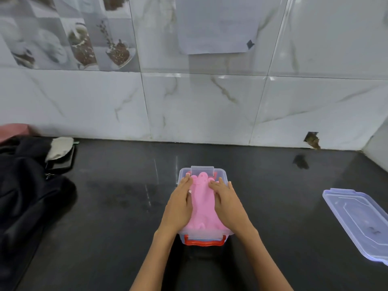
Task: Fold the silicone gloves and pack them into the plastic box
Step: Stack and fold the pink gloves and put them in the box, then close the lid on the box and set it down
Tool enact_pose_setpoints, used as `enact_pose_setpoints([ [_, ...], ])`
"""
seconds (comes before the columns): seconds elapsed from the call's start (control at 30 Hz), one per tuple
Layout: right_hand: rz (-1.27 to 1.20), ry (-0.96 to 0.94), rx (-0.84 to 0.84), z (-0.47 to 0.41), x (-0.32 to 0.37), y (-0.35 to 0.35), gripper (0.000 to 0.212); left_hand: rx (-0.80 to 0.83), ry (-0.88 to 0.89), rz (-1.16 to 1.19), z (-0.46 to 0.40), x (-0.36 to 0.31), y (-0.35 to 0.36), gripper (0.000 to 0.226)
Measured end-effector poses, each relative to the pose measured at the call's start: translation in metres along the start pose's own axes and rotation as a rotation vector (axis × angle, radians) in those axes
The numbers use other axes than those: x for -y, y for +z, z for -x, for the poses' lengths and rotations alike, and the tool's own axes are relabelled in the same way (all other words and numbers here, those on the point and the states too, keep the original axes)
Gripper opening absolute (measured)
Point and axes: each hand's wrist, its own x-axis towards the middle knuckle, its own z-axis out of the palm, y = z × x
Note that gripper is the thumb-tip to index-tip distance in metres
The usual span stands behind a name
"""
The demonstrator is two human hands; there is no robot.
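Observation:
A clear plastic box point(202, 170) with red latches stands on the dark counter, in the middle near me. Pink silicone gloves point(202, 203) lie inside it and fill the box to its rim. My left hand point(180, 203) rests flat on the left part of the gloves, fingers together and pointing away from me. My right hand point(225, 201) lies flat on the right part in the same way. Both palms press down on the gloves and neither hand grips them. The gloves' lower edge reaches the near wall of the box.
The box's clear lid point(360, 222) lies on the counter at the right. A black bag point(27, 185) with a pale cloth point(59, 150) on it fills the left side. A marble-tiled wall point(201, 106) closes off the back of the counter.

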Motion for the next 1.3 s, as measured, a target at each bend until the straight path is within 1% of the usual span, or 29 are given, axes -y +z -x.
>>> enact_pose_setpoints([
  [0.13,-0.114,0.026,0.019,-0.008,-0.002,0.003,0.034,-0.012,0.026,0.029,-0.001,0.006,-0.014,0.044],
  [0.2,-0.159,0.04,0.014,-0.01,-0.001,0.004,0.033,0.006,0.022,0.051,-0.001,0.005,-0.018,0.043],
  [0.27,-0.245,0.034,0.002,-0.011,0.001,0.005,0.031,0.039,0.016,0.02,-0.003,0.003,-0.021,0.042],
  [0.3,-0.338,0.038,-0.009,-0.012,0.002,0.004,0.03,0.056,0.014,-0.036,-0.004,0.001,-0.021,0.041],
  [0.33,-0.461,0.046,-0.031,-0.011,0.002,0.002,0.03,0.046,0.011,-0.142,-0.006,-0.001,-0.02,0.04],
  [0.4,-0.681,0.073,-0.114,-0.007,-0.001,-0.005,0.031,-0.057,0.026,-0.418,-0.008,-0.011,-0.014,0.041],
  [0.43,-0.743,0.088,-0.167,-0.005,-0.005,-0.009,0.032,-0.114,0.063,-0.477,-0.008,-0.019,-0.008,0.04],
  [0.47,-0.776,0.105,-0.22,-0.001,-0.011,-0.014,0.033,-0.134,0.098,-0.458,-0.009,-0.028,0.001,0.04],
  [0.5,-0.787,0.124,-0.272,0.003,-0.017,-0.019,0.034,-0.122,0.12,-0.409,-0.01,-0.039,0.013,0.04],
  [0.6,-0.756,0.202,-0.398,0.017,-0.041,-0.038,0.032,-0.008,0.176,-0.278,-0.009,-0.066,0.06,0.045],
  [0.7,-0.691,0.291,-0.512,0.042,-0.075,-0.064,0.03,0.175,0.268,-0.194,0.001,-0.082,0.12,0.048],
  [0.77,-0.641,0.369,-0.61,0.064,-0.099,-0.08,0.029,0.297,0.293,-0.138,0.015,-0.086,0.159,0.049],
  [0.87,-0.542,0.498,-0.765,0.099,-0.13,-0.095,0.03,0.463,0.256,-0.078,0.041,-0.083,0.21,0.052],
  [0.97,-0.407,0.616,-0.882,0.13,-0.157,-0.104,0.032,0.589,0.197,-0.055,0.063,-0.077,0.249,0.056],
  [1.07,-0.285,0.728,-0.968,0.152,-0.176,-0.112,0.037,0.681,0.159,-0.031,0.077,-0.073,0.276,0.057],
  [1.13,-0.21,0.779,-0.982,0.159,-0.187,-0.119,0.04,0.716,0.15,-0.029,0.081,-0.07,0.289,0.057],
  [1.3,-0.173,0.852,-1.011,0.158,-0.211,-0.137,0.043,0.707,0.181,-0.021,0.072,-0.071,0.317,0.056],
])
